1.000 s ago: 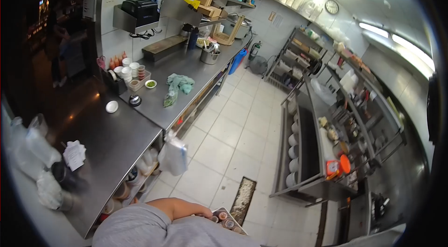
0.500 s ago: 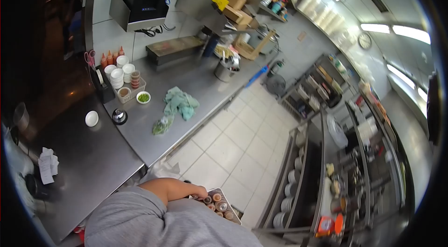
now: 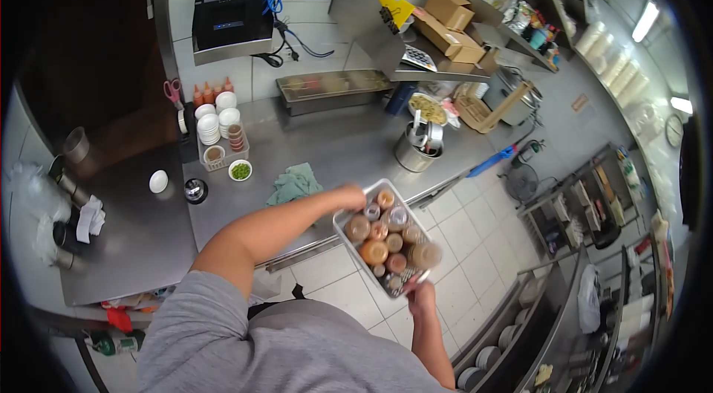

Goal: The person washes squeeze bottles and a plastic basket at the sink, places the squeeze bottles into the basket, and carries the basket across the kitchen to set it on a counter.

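Note:
A white plastic basket (image 3: 363, 265) is held up over the floor beside the counter edge, packed with several jars and bottles (image 3: 373, 251) of brown and orange contents. My left hand (image 3: 350, 197) is closed on the basket's upper left rim. At the lower right corner, my right hand (image 3: 422, 299) grips the rim, its fingers partly hidden and a little blurred. Behind my left forearm lies a green cloth (image 3: 295, 183) on the steel counter (image 3: 327, 142).
Along the counter stand a small bowl of chopped greens (image 3: 240, 170), a service bell (image 3: 195, 190), a tray of stacked white cups (image 3: 209, 125) and a metal pot with utensils (image 3: 418, 151). Shelving with bowls (image 3: 488, 357) is at the right. A printer (image 3: 232, 14) hangs on the wall.
The basket has risen from low beside my body to counter height, further forward. My right hand has come into view on its rim. My left arm now covers the bagged greens' spot.

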Action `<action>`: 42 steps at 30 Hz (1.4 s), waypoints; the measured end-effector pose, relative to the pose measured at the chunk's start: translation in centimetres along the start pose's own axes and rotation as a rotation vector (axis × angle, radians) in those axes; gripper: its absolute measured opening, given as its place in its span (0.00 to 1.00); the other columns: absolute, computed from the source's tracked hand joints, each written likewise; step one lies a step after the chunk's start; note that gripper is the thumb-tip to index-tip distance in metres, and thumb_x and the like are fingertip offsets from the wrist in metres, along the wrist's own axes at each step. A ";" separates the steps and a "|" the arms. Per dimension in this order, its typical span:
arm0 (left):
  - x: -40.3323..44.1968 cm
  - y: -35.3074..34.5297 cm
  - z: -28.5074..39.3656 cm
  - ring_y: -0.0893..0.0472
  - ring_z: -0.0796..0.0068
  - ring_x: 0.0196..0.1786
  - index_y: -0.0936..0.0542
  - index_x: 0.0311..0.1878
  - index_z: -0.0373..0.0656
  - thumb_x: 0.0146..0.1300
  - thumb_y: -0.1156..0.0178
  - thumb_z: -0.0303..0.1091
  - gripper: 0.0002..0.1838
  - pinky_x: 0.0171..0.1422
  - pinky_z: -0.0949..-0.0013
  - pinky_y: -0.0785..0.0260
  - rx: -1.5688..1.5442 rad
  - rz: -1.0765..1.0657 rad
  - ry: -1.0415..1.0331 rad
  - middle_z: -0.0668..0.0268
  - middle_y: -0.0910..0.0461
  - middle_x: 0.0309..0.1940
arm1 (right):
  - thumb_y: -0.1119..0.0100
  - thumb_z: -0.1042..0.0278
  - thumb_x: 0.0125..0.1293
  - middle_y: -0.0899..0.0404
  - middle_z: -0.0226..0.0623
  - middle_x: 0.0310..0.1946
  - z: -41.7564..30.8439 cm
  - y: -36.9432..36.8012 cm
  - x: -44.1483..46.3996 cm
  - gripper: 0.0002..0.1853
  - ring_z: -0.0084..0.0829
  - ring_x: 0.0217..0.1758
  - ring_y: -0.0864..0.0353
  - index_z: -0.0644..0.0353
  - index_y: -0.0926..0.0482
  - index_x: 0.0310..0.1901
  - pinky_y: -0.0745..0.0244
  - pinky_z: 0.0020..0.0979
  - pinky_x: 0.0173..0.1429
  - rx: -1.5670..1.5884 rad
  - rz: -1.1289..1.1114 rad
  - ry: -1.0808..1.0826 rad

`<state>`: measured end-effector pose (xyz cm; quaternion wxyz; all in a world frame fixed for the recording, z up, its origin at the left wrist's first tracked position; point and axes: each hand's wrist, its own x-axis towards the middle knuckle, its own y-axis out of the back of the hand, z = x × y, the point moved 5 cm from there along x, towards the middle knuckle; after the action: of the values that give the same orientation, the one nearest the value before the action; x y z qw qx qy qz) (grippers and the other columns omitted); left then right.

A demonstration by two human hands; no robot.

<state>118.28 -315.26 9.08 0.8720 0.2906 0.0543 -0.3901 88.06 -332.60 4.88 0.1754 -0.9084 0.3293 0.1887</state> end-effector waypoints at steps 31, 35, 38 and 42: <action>-22.7 8.2 -20.8 0.25 0.55 0.53 0.21 0.45 0.44 0.51 0.34 0.27 0.16 0.55 0.59 0.31 0.178 0.637 -0.007 0.58 0.28 0.50 | 0.37 0.68 0.59 0.39 0.55 0.64 1.8 -35.0 8.5 0.27 0.48 0.62 0.34 0.53 0.30 0.61 0.37 0.44 0.64 -1.096 -0.272 1.082; -25.7 13.1 -20.9 0.21 0.54 0.42 0.22 0.39 0.42 0.53 0.35 0.27 0.10 0.47 0.59 0.28 0.002 0.779 0.058 0.59 0.27 0.44 | 0.37 0.67 0.57 0.40 0.56 0.65 9.1 -38.5 9.7 0.28 0.55 0.64 0.36 0.53 0.29 0.61 0.39 0.49 0.66 -1.431 -0.273 0.899; -29.8 16.9 -22.6 0.22 0.53 0.43 0.24 0.41 0.41 0.53 0.35 0.29 0.13 0.49 0.60 0.28 0.098 0.874 0.163 0.57 0.26 0.44 | 0.39 0.64 0.55 0.34 0.54 0.61 13.5 -39.1 5.4 0.24 0.56 0.61 0.35 0.54 0.26 0.56 0.43 0.54 0.67 -1.320 -0.724 0.645; -33.7 19.9 -27.2 0.25 0.50 0.52 0.25 0.49 0.40 0.52 0.34 0.31 0.20 0.57 0.56 0.31 0.155 0.888 0.369 0.53 0.28 0.50 | 0.37 0.59 0.55 0.39 0.55 0.65 11.7 -40.8 -1.1 0.27 0.58 0.68 0.43 0.53 0.27 0.58 0.50 0.58 0.70 -1.573 -0.736 0.695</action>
<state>112.76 -267.99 6.70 0.9058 0.4142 0.0496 0.0748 111.76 -297.44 3.16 -0.5494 -0.8186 -0.1673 0.0076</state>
